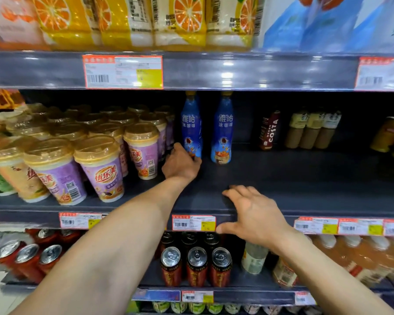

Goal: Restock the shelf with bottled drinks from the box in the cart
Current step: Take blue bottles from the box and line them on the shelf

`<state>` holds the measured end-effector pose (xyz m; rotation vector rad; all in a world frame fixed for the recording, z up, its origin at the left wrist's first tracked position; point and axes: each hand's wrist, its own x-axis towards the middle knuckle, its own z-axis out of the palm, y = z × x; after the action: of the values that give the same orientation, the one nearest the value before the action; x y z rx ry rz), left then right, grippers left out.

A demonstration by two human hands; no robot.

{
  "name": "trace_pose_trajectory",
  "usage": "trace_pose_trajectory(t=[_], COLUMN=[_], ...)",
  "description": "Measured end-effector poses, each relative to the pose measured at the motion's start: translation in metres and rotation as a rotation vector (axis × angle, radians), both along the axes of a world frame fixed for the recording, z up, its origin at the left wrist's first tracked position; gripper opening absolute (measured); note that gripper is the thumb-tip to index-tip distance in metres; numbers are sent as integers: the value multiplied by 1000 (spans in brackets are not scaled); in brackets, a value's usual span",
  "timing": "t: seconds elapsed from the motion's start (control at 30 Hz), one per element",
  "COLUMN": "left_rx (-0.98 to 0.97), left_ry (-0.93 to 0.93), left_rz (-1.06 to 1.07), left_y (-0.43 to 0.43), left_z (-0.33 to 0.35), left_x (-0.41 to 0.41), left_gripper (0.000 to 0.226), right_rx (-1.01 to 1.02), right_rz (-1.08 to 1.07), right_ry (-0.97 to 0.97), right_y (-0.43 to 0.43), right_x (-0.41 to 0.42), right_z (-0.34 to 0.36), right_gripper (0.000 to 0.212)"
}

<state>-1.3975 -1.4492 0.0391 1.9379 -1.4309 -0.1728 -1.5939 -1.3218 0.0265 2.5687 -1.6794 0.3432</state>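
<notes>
Two blue iced-coffee bottles stand upright deep on the dark middle shelf. My left hand reaches far in and is wrapped around the base of the left blue bottle. The right blue bottle stands free a little to its right. My right hand hovers over the shelf's front edge, fingers spread, holding nothing. The box and the cart are out of view.
Rows of lidded milk-tea cups fill the shelf's left part, close beside my left hand. A Costa bottle and beige bottles stand at the back right. Cans sit on the shelf below, orange drink packs above.
</notes>
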Motion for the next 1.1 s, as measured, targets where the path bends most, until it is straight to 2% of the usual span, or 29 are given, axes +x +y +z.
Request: trace_pose_trajectory(t=[0.33, 0.57, 0.7, 0.9, 1.0, 1.1], left_rx=[6, 105, 206, 183, 161, 156], left_ry=[-27, 68, -34, -162, -351, -584], left_rz=[-2, -141, -312, -542, -642, -644], left_y=[-1, 22, 61, 120, 137, 150], left_z=[-4, 0, 2, 9, 2, -10], left_x=[1, 8, 17, 23, 25, 29], left_gripper=[56, 53, 46, 46, 61, 74], right_rx=[-11, -4, 3, 24, 9, 37], right_rz=[-5, -23, -42, -47, -37, -29], right_ry=[-5, 3, 6, 16, 28, 49], right_y=[0, 0, 2, 5, 5, 6], right_x=[1, 1, 3, 4, 2, 2], right_z=[-1, -1, -1, 1, 0, 0], right_gripper=[96, 97, 97, 96, 95, 96])
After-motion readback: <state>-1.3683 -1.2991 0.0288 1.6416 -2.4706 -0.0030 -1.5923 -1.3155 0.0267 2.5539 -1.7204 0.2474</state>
